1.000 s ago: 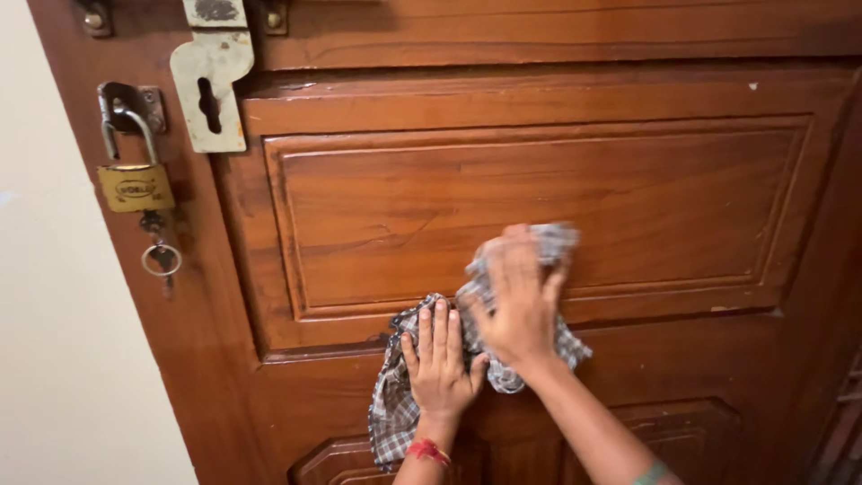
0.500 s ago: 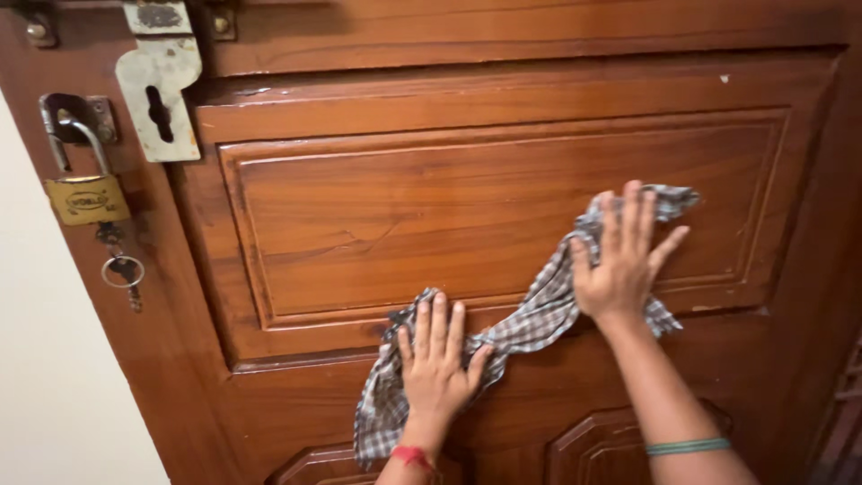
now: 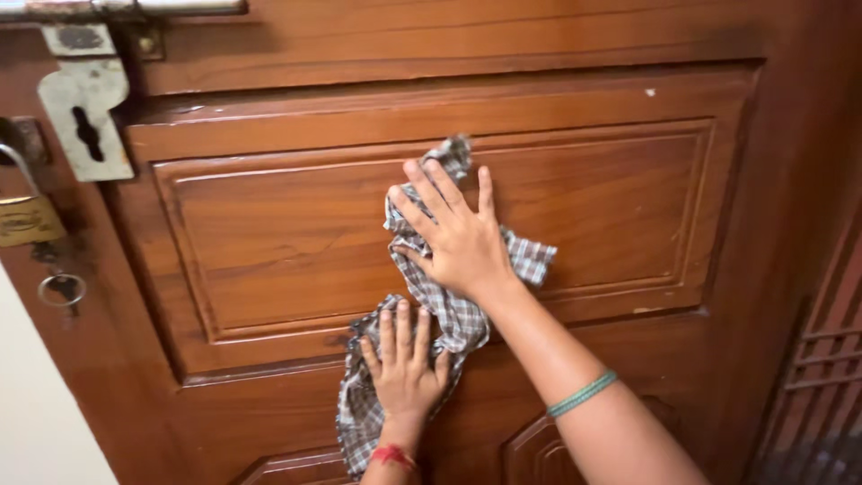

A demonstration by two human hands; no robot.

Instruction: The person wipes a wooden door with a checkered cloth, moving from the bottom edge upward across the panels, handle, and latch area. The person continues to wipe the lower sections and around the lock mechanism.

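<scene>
Fingers are lying spread flat: I am pressing my right hand [image 3: 458, 238] on the checked cloth [image 3: 449, 310] mid-frame. My left hand [image 3: 404, 364] is pinning its lower end against the wooden door [image 3: 269, 233].

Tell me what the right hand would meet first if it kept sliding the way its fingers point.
The right hand, flat on the checked cloth, points up and left; it would first cross the panel's raised moulding, judging loosely.
</scene>
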